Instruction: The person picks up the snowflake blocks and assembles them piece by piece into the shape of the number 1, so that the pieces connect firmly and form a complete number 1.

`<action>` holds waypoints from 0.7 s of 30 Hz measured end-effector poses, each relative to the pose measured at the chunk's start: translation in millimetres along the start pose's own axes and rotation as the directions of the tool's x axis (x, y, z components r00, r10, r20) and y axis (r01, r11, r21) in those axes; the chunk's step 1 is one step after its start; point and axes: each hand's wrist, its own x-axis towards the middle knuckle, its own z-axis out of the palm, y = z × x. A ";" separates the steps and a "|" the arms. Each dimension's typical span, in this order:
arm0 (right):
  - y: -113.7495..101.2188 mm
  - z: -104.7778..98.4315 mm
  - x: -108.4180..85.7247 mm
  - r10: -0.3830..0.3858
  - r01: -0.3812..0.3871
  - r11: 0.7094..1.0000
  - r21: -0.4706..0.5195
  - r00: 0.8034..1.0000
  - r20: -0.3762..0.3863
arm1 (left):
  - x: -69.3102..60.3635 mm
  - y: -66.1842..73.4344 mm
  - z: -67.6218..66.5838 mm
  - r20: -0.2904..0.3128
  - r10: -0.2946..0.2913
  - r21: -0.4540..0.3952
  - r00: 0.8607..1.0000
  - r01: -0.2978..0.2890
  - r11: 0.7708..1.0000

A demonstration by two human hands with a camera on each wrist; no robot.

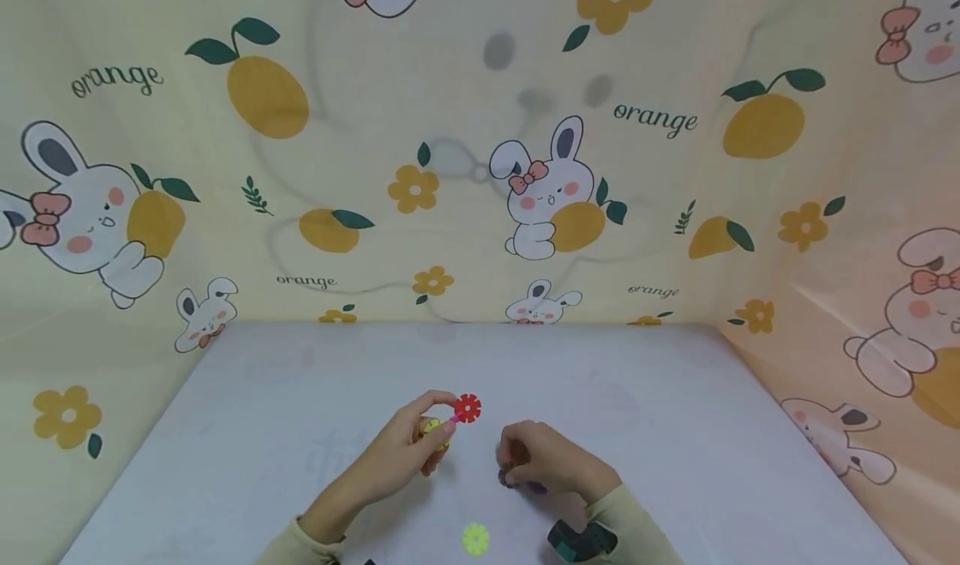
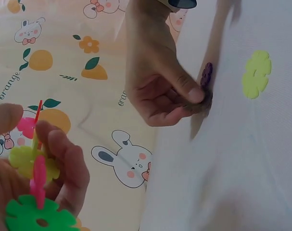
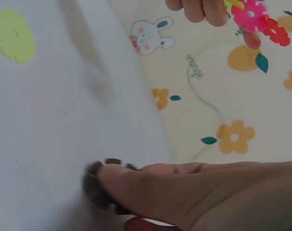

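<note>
My left hand (image 1: pixel 397 452) holds a chain of joined notched discs. In the left wrist view it shows a green disc (image 2: pixel 28 219), pink ones and a yellow disc (image 2: pixel 23 163); a red disc (image 1: pixel 468 408) sticks out past the fingertips in the head view. My right hand (image 1: pixel 551 457), lower and to the right, pinches a dark brown disc (image 3: pixel 100 190) between thumb and fingers at the table surface. Beside those fingers lies a purple disc (image 2: pixel 207 74), partly hidden in the head view.
A lone yellow-green disc (image 1: pixel 476 539) lies flat on the white table (image 1: pixel 300 382) near its front edge, between the forearms. A patterned curtain (image 1: pixel 360 132) stands behind the table and along both sides. A dark band (image 1: pixel 581 540) is on the right wrist.
</note>
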 end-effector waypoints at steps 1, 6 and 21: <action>0.0 0.1 0.4 -0.003 0.003 1.000 -0.004 1.000 -0.020 | 0.3 -0.7 -0.1 -0.001 0.006 0.002 1.000 -0.006 1.000; -1.0 -2.8 0.8 -0.047 0.042 0.998 -0.039 0.991 -0.128 | 0.4 -1.4 -0.1 -0.005 0.039 0.016 0.999 -0.039 0.999; -26.2 -8.4 -5.7 -0.164 0.224 0.968 0.117 0.908 -0.387 | 0.3 -1.0 1.3 -0.029 0.050 -0.009 0.998 -0.050 0.999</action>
